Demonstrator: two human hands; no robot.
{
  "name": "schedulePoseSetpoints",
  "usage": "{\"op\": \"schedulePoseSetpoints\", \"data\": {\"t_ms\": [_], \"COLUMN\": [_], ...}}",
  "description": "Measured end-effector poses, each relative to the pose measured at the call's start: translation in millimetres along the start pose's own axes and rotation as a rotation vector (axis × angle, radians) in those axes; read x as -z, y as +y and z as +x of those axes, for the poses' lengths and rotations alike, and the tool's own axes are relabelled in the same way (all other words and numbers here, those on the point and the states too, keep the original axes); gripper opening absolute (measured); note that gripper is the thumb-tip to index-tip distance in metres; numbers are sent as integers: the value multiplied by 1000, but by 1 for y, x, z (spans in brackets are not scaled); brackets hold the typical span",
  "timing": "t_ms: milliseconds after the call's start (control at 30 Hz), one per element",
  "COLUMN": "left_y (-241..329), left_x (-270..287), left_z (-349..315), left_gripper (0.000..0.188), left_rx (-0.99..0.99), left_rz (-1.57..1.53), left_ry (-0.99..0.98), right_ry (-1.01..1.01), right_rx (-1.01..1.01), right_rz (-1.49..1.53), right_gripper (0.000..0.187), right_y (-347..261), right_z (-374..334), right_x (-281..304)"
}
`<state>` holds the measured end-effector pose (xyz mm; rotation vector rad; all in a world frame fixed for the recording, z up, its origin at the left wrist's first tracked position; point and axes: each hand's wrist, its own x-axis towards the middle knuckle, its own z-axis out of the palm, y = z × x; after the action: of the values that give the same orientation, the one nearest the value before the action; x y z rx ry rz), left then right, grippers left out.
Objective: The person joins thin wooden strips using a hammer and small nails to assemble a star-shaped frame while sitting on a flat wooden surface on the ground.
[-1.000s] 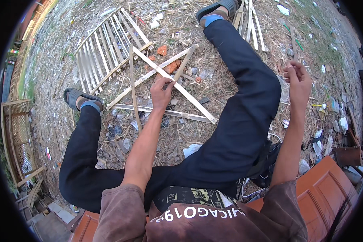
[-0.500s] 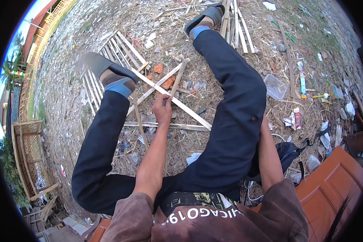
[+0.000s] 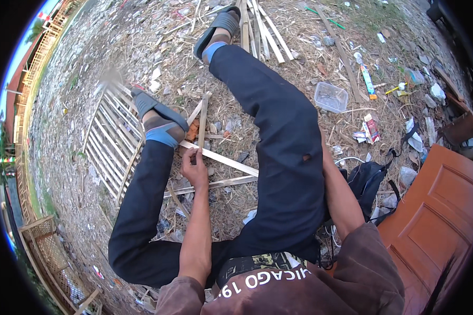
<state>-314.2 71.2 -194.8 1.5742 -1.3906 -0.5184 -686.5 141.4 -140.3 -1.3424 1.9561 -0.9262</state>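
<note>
My left hand [image 3: 194, 172] is closed, pinching the wooden strips where a short upright strip [image 3: 203, 122] meets a long pale strip [image 3: 228, 161]. My left sandal [image 3: 163, 111] rests over the far left end of the strips, hiding part of their crossing. Another wooden strip [image 3: 231, 182] lies nearer to me and joins the long one beside my right leg. My right forearm [image 3: 337, 191] reaches along the outside of my right leg, which hides the hand and its fingers.
A slatted wooden frame [image 3: 110, 139] lies left of my foot. Several loose strips [image 3: 263, 31] lie beyond my right sandal [image 3: 223, 26]. A clear plastic tub [image 3: 331, 97], a black bag [image 3: 368, 181] and a brown panelled door [image 3: 431, 226] are on the right. Litter covers the ground.
My left foot has moved off the slatted frame, rightward and nearer, onto the crossed strips. My left hand still pinches the strips. The view has shifted slightly.
</note>
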Motion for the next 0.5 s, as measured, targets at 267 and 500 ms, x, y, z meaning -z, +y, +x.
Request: {"op": "schedulePoseSetpoints", "data": {"t_ms": [267,500], "left_y": [5,11], "left_x": [8,-2], "left_z": [1,0], "left_gripper": [12,16], "left_rx": [-14,-14], "left_rz": [17,0], "left_ry": [24,45], "right_ry": [-113,-108], "right_rx": [77,181], "right_rz": [-360,-652], "right_gripper": [39,38], "right_y": [-30,-60], "right_z": [33,78], "right_x": [9,41]}}
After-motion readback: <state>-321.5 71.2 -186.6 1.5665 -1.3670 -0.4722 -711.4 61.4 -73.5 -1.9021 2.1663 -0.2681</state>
